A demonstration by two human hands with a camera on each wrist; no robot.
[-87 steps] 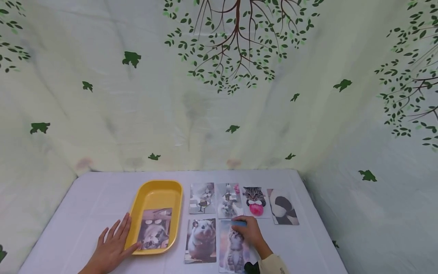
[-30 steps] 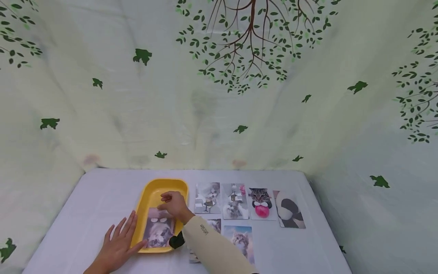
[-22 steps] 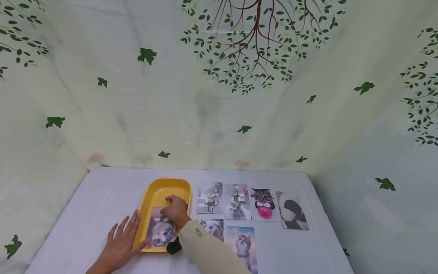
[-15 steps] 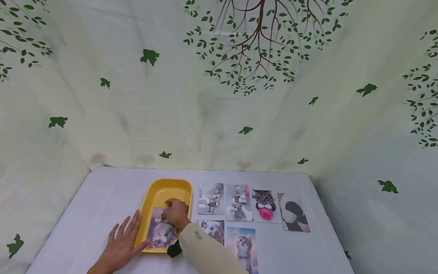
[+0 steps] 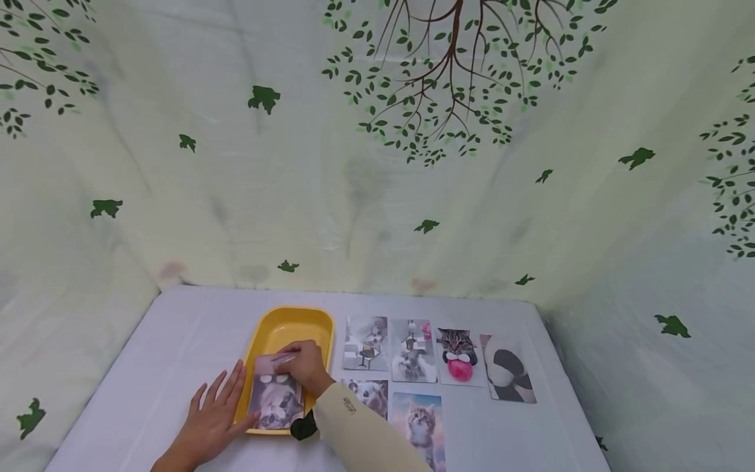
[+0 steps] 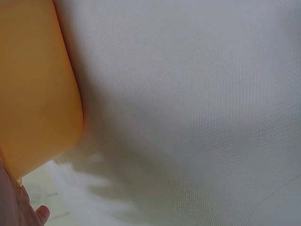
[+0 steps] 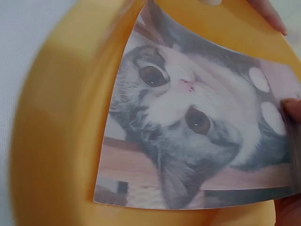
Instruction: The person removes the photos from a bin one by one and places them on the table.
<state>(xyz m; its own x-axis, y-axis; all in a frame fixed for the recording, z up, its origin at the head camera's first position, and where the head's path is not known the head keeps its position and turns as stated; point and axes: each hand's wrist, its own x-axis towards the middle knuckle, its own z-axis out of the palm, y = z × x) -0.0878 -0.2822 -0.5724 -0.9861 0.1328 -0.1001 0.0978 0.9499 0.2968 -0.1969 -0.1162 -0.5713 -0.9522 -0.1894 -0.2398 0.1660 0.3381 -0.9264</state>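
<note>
I see right hand [image 5: 307, 367] pinching glossy upside-down kitten photo card [image 5: 276, 393] in shallow yellow plastic tray [image 5: 289, 321] | left hand [image 5: 213, 419] flat, fingers straight, beside tray | six picture cards [image 5: 413, 341] left on white table [image 5: 177, 328], maybe more under sleeve.

Head high, wrists close; shared tray [image 5: 268, 331]

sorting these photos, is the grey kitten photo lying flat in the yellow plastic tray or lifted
Lifted: the right hand pinches the grey kitten photo, curving it above the yellow plastic tray.
</note>
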